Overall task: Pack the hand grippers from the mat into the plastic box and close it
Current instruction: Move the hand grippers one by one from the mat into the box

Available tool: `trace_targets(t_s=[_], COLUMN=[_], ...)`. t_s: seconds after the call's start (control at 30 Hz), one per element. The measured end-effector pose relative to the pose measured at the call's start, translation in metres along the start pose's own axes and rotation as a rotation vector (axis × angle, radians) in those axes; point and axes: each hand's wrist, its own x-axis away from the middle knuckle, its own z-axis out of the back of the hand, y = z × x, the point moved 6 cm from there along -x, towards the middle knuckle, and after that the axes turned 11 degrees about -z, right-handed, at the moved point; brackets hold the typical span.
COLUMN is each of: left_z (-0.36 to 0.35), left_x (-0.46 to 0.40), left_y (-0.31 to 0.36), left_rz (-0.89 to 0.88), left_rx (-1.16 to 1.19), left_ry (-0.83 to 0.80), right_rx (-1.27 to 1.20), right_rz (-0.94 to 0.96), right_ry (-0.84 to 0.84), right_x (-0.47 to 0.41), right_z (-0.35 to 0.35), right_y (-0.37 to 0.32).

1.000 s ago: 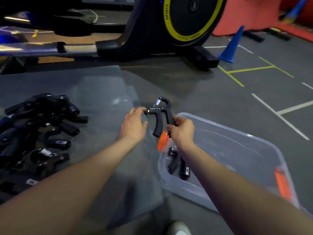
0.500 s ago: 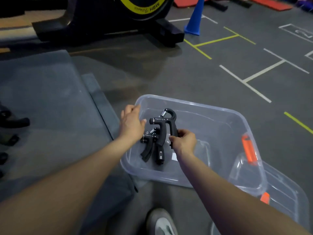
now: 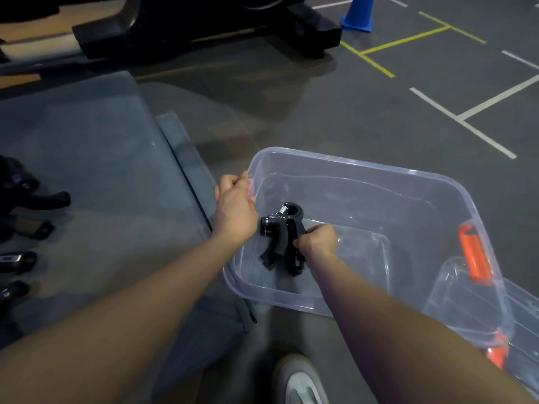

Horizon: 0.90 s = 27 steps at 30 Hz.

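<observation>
Here my right hand (image 3: pixel 316 240) holds a black hand gripper (image 3: pixel 281 231) by one handle, fingers curled round it, low inside the clear plastic box (image 3: pixel 364 170) at its near-left corner. My left hand (image 3: pixel 234 205) sits at the box's left rim, fingers bent, and I cannot tell whether it grips the wall or only rests there. I judge the gripper stiff and fairly light, with a metal spring at the top; the padded handles are the sure place to take hold. A second gripper seems to lie beneath it, though the dark shapes merge. More grippers (image 3: pixel 20 205) wait on the mat (image 3: pixel 102 158), cut off at the left edge. The lid (image 3: pixel 522 325) is only partly in view.
</observation>
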Motion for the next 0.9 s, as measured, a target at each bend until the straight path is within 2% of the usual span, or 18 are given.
trace_targets(t_s=[0.27, 0.5, 0.67, 0.9], left_z=[-0.001, 0.013, 0.073, 0.179], left_x=[-0.002, -0.001, 0.003, 0.042], left_y=[-0.001, -0.006, -0.008, -0.046], left_rz=[-0.013, 0.048, 0.048, 0.129], left_rx=[0.013, 0.072, 0.083, 0.015], left_ry=[0.003, -0.050, 0.011, 0.176], right_rx=[0.006, -0.121, -0.163, -0.036], right_rz=[0.017, 0.247, 0.428, 0.697], right_ry=[-0.095, -0.111, -0.131, -0.251], right_x=[0.000, 0.029, 0.084, 0.202], right_z=[-0.008, 0.003, 0.006, -0.039], right_y=[-0.003, -0.040, -0.089, -0.158])
